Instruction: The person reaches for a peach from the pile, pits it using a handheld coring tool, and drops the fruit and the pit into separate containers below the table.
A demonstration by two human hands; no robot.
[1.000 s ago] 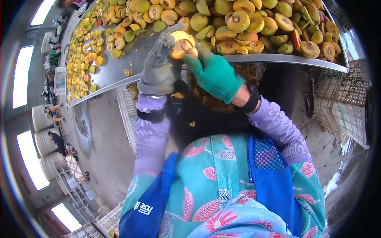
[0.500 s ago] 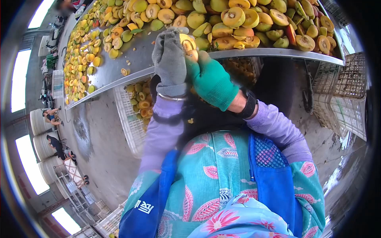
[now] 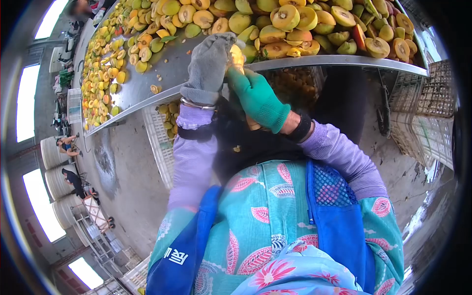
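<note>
My left hand [image 3: 210, 64], in a grey glove, is closed around a yellow peach piece [image 3: 236, 57] at the near edge of the metal table. My right hand [image 3: 260, 96], in a green glove, is closed with its thumb side against the lower end of that peach. The right fingers are mostly hidden beneath the hand, so what they grip does not show. Just beyond my hands, many halved peaches [image 3: 286, 17] with orange flesh and greenish skin lie heaped, some with pit hollows showing.
The metal table [image 3: 142, 88] has a raised rim along my side. Below it stands a white crate [image 3: 160, 147] with peaches inside. Stacked plastic crates [image 3: 420, 118] are at the right. People [image 3: 73, 182] and large pale tubs [image 3: 51, 152] are far off at the left.
My left hand has shifted slightly left and turned around the peach. My right hand has moved slightly down and left, still against the fruit. The view has shifted a little.
</note>
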